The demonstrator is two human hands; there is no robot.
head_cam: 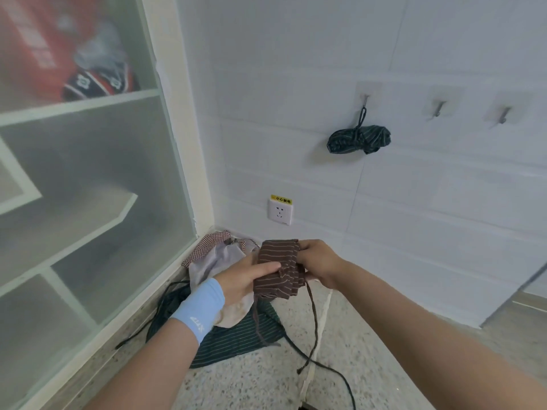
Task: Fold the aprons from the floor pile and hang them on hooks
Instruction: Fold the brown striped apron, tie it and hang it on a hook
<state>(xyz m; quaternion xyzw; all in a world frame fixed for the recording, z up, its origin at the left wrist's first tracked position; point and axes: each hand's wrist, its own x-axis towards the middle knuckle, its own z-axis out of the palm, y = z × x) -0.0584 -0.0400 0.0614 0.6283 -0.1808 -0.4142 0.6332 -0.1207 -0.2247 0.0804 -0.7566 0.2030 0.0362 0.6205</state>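
A folded brown striped apron (276, 269) is held in front of me, above the floor pile. My left hand (244, 278) grips its left side, thumb laid across the front. From the right, my right hand (318, 263) curls round its upper edge. Its brown strings (313, 321) dangle down toward the floor. Below lies the pile (225, 329): a dark green striped apron, a pale cloth and a red checked one in the corner. A bundled dark green striped apron (359, 139) hangs by its loop from the leftmost wall hook (366, 99).
Two bare metal hooks (438, 109) (504, 115) sit on the white tiled wall to the right. A wall socket (280, 213) is low on the wall. A frosted glass cabinet (88, 179) fills the left. Black strings (334, 371) trail over the speckled floor.
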